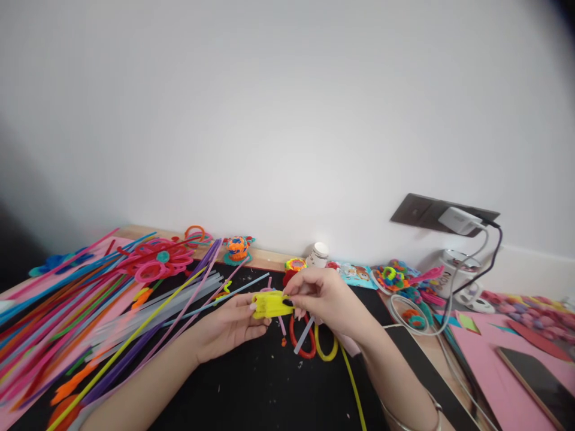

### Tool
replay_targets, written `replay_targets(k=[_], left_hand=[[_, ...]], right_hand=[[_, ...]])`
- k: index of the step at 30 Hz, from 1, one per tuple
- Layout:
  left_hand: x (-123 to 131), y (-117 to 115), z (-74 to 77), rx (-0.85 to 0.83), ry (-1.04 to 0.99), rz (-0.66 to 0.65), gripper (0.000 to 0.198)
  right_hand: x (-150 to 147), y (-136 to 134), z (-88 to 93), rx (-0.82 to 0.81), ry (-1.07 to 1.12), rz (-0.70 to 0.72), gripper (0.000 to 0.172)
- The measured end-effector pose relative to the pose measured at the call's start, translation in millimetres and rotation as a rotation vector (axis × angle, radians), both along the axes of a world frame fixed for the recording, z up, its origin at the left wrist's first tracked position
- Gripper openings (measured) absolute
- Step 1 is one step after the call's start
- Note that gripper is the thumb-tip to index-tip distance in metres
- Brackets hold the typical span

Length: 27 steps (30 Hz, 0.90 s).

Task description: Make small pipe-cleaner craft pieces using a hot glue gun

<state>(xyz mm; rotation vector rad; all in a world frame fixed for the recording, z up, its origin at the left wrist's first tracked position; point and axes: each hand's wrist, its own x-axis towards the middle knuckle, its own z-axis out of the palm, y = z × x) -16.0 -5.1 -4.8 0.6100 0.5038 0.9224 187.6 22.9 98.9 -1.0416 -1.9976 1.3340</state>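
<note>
My left hand [236,323] holds the left side of a bright yellow piece made of folded pipe cleaners [268,304] between thumb and fingers. At its right end, the thumb and fingertips of my right hand [317,293] pinch the same piece, partly hiding that end. A small dark spot shows at my right fingertips, too small to make out. Just below lie a red loop [295,340] and a yellow loop [326,357], which look like scissor handles. A yellow pipe cleaner [353,383] runs down from near my right wrist.
Many coloured pipe cleaners [58,323] spread over the left side, with a pink flower [144,257] on them. A white paper cup [318,254] stands by the wall. On the right are a white cable [444,335], a charger [458,220] and a phone [539,383] on pink paper.
</note>
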Motion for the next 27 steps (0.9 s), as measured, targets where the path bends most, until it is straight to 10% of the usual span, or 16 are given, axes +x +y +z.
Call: replay_targets(k=[27], left_hand=[[1,4,1.6,-0.004,-0.083,-0.051,0.022]], right_hand=[[-13,4,-21.3,0.439,-0.052,-0.085,0.015]])
